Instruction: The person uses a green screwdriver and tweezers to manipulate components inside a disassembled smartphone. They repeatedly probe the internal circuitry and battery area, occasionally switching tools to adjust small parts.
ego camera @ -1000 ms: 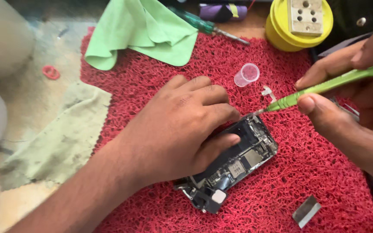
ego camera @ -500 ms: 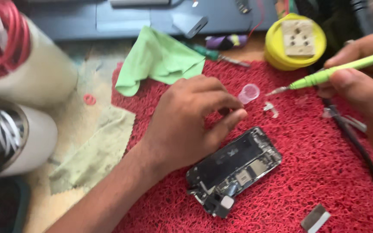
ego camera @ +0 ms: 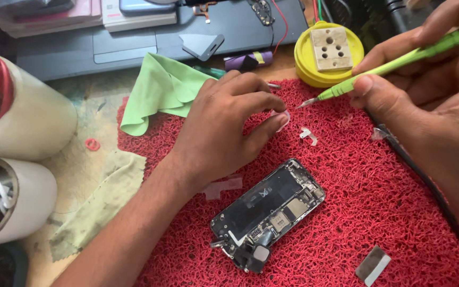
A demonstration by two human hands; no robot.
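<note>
Your left hand (ego camera: 221,127) hovers over the red mat (ego camera: 389,212), just above and left of the opened phone (ego camera: 268,212). Its fingers are curled, and the fingertips (ego camera: 280,118) pinch a small clear cap (ego camera: 284,119), so that hand is closed on the cap. The palm is clear of the phone and does not touch it.

Your right hand (ego camera: 426,79) sits up and to the right of the phone, closed around a green screwdriver (ego camera: 399,61). The thumb and fingers clamp the shaft, and the metal tip points left, ending just beside the cap without touching it.

The phone lies face-open on the mat at a slant, its insides showing, with loose parts hanging at the lower left end. A small white clip (ego camera: 309,135) lies on the mat above the phone, between it and the screwdriver tip. A grey strip (ego camera: 373,264) lies to the phone's lower right. A black cable (ego camera: 426,180) runs down the mat to the phone's right.

Beyond the phone, at the mat's far edge, sit a green cloth (ego camera: 160,90) and a yellow lid (ego camera: 309,69) carrying a pale block with holes. Well to the phone's left stand two white rolls (ego camera: 33,127).
</note>
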